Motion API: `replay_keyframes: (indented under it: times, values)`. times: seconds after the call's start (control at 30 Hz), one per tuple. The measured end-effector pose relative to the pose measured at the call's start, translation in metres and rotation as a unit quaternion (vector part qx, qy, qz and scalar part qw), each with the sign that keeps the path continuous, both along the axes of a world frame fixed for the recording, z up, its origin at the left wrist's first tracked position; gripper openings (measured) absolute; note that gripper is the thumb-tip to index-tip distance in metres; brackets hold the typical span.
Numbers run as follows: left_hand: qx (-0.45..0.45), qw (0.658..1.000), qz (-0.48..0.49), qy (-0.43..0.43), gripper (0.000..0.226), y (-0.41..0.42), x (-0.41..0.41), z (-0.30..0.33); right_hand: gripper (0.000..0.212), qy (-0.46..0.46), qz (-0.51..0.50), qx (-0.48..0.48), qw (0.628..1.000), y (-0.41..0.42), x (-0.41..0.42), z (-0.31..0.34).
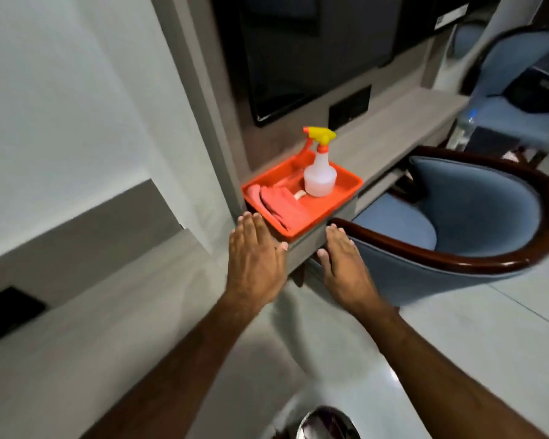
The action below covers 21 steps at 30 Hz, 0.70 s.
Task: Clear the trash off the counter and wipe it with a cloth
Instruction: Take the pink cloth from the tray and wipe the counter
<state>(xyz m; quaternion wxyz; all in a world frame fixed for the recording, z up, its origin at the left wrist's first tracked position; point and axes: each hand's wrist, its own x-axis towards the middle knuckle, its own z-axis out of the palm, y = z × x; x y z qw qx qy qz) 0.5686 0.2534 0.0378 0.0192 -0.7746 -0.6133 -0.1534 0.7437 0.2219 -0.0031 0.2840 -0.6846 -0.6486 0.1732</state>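
Observation:
An orange tray (346,193) sits at the near end of the grey counter (390,131). A folded pink cloth (278,205) lies in the tray's near left part. A translucent spray bottle (319,175) with a yellow and orange trigger stands upright in the tray. My left hand (255,261) is flat with fingers extended, just in front of the tray's left corner, holding nothing. My right hand (341,264) is also flat and empty, fingertips at the counter's front edge right of the tray.
A blue upholstered chair (457,217) with a dark wooden rim stands close against the counter on the right. A dark screen (314,52) hangs above the counter. A clear water bottle (465,128) stands at the far right. A shiny round bin lid (328,424) lies below.

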Motion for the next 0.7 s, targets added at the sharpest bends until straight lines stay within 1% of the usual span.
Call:
replay_keyframes:
  times: [0.1, 0.23, 0.33, 0.4, 0.47, 0.6, 0.7]
  values:
    - [-0.027, 0.999, 0.027, 0.021, 0.08, 0.065, -0.021, 0.006, 0.054, -0.031, 0.007, -0.001, 0.999, 0.076, -0.017, 0.026]
    - [-0.054, 0.995, 0.062, 0.055, 0.082, 0.124, -0.048, -0.014, 0.05, -0.051, 0.01, -0.054, 0.997, 0.161, -0.041, 0.028]
    - [-0.073, 0.992, 0.077, 0.069, 0.083, 0.15, -0.066, -0.038, 0.037, -0.068, 0.015, -0.136, 0.988, 0.205, -0.052, 0.015]
    - [-0.096, 0.989, 0.084, 0.075, 0.084, 0.156, -0.076, -0.053, 0.029, -0.094, 0.031, -0.214, 0.972, 0.22, -0.055, 0.006]
    - [-0.118, 0.985, 0.099, 0.072, 0.084, 0.155, -0.087, -0.071, 0.024, -0.131, 0.042, -0.249, 0.959, 0.231, -0.058, -0.005]
    - [-0.157, 0.978, 0.124, 0.054, 0.088, 0.136, -0.104, -0.105, 0.029, -0.253, 0.075, -0.194, 0.945, 0.247, -0.062, -0.016]
    - [-0.152, 0.979, 0.131, 0.046, 0.1, 0.133, -0.107, -0.117, 0.025, -0.284, 0.094, -0.166, 0.94, 0.255, -0.062, -0.025]
